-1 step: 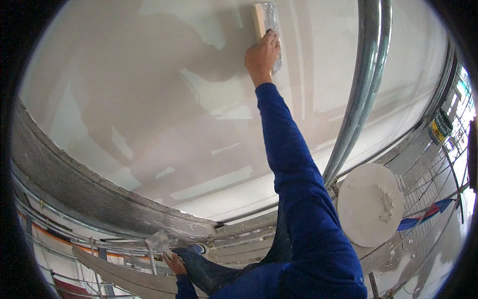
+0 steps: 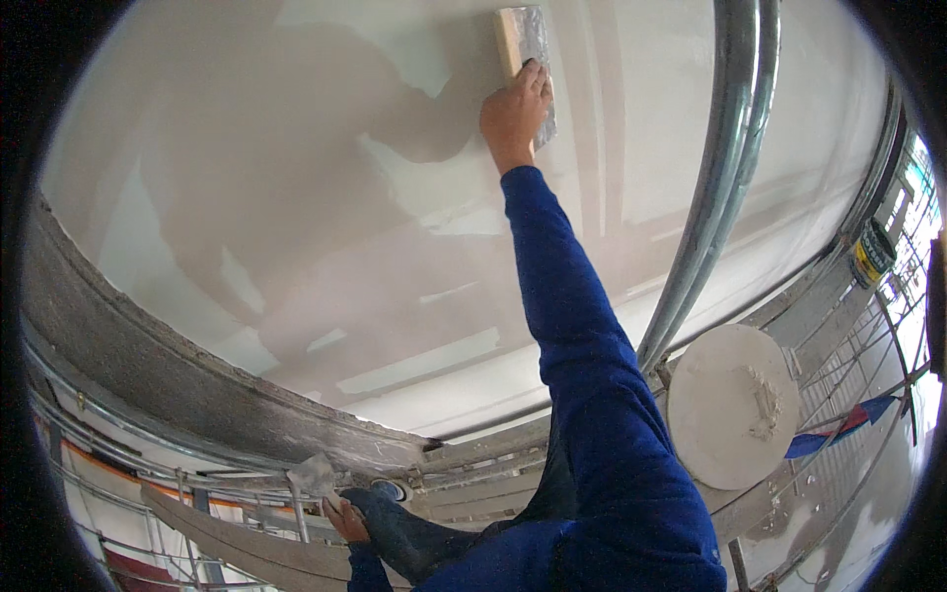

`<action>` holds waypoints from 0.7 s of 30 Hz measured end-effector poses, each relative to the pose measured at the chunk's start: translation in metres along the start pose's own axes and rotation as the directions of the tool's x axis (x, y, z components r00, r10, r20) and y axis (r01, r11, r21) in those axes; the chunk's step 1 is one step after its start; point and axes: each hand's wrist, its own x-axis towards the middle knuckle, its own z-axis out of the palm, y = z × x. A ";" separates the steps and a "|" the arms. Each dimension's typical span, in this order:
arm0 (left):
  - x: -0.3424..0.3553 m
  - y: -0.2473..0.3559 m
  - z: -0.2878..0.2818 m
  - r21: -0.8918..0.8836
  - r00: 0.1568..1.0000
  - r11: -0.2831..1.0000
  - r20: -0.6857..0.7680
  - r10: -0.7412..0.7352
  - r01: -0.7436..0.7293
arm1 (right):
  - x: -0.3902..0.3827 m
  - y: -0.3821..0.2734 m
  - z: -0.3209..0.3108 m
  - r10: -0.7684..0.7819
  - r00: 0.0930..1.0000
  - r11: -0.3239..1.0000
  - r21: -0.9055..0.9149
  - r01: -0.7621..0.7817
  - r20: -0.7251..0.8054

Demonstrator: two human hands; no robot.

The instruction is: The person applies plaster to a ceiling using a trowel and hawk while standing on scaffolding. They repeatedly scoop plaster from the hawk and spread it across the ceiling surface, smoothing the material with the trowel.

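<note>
Against the pale, patchily plastered wall (image 2: 296, 178), my right hand (image 2: 516, 113) grips a rectangular block tool (image 2: 533, 35) with a light wooden edge and a greyish, smeared face, held upright near the top of the view. Low at the left, my left hand (image 2: 345, 521) has its fingers round the handle of a putty knife with a wide, smeared blade (image 2: 314, 474), beside my leg. To the right of my sleeve lies a round pale surface (image 2: 720, 405) with a lump of white compound (image 2: 764, 405) on it.
Two metal scaffold poles (image 2: 730, 118) run down the right of the wall. A dark bucket with a yellow label (image 2: 873, 252) stands at the far right. Scaffold planks (image 2: 217, 533) and railings lie below, a rough concrete ledge (image 2: 168, 316) along the left, blue-and-red cloth (image 2: 843, 424) at lower right.
My right hand and the block tool have shifted very slightly to the left. My left hand looks the same.
</note>
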 end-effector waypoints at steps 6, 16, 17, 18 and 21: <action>-0.003 0.005 0.005 -0.094 0.994 0.991 -0.046 -0.102 0.097 | -0.045 -0.051 0.029 0.050 0.998 0.996 -0.072 -0.048 0.023; -0.018 0.001 -0.019 -0.142 0.990 0.986 -0.099 -0.104 0.089 | -0.150 -0.136 0.072 0.009 0.984 0.999 -0.033 -0.003 0.176; -0.020 0.002 -0.019 -0.134 0.984 0.985 -0.124 -0.126 0.109 | -0.164 -0.144 0.073 -0.033 0.979 0.999 0.022 0.030 0.202; -0.022 0.004 -0.019 -0.128 0.977 0.983 -0.150 -0.151 0.132 | -0.179 -0.152 0.072 -0.076 0.967 0.996 0.072 0.061 0.242; -0.025 0.017 -0.011 -0.272 0.958 0.957 -0.234 -0.165 0.098 | -0.229 -0.176 0.050 -0.200 0.889 0.940 0.338 0.055 0.412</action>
